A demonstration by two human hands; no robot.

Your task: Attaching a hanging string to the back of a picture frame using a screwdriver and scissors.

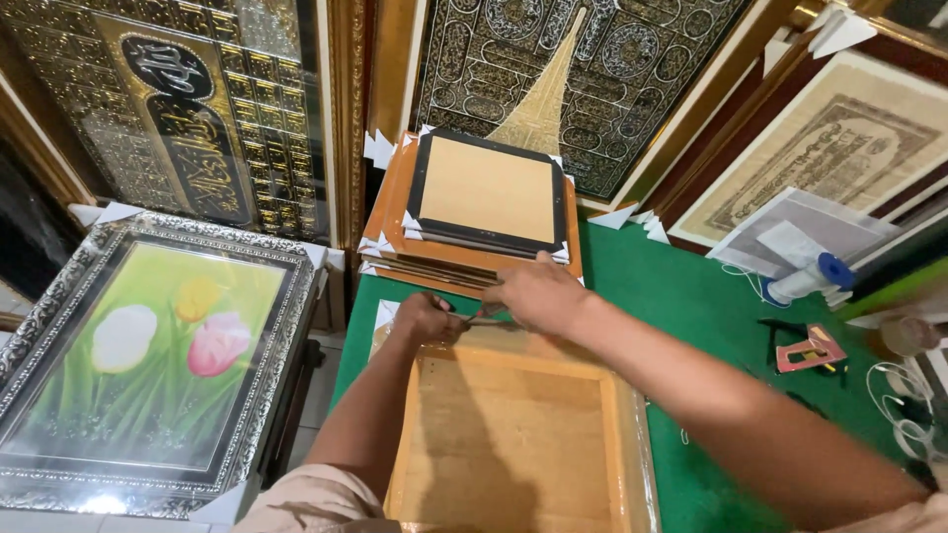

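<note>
Meeting at the far edge of the wooden frame back (509,444), both hands work over one small spot. The frame lies face down on the green table (691,296), its backing board up, with its long axis running away from the person toward the stack beyond. The left hand (427,318) sits at the frame's far left corner, fingers curled closed, pressing on or pinching something at the edge; exactly what it grips is hidden by the knuckles. The right hand (533,291) comes in from the right, its forearm crossing diagonally over the frame's right side, and its fingers close on a thin, dark, strip-like thing (484,321) that runs between the two hands along the far rail. Whether that is a tool or a strip of tape I cannot tell. The two hands are almost touching, the right a little farther from the body.

Just beyond the hands, a stack of frames (474,212) leans or rests with white card corner guards, the top one dark-rimmed with a plain tan back. It stands close enough to crowd any push forward. To the left, off the table, a silver ornate frame with a tulip picture (148,355) lies well apart. On the right of the table sit a white roll with a blue cap (810,278), a small pink tool (810,347) and white cords (904,395), all clear of the hands. Large gold-and-black decorated panels (592,69) stand against the wall behind.
</note>
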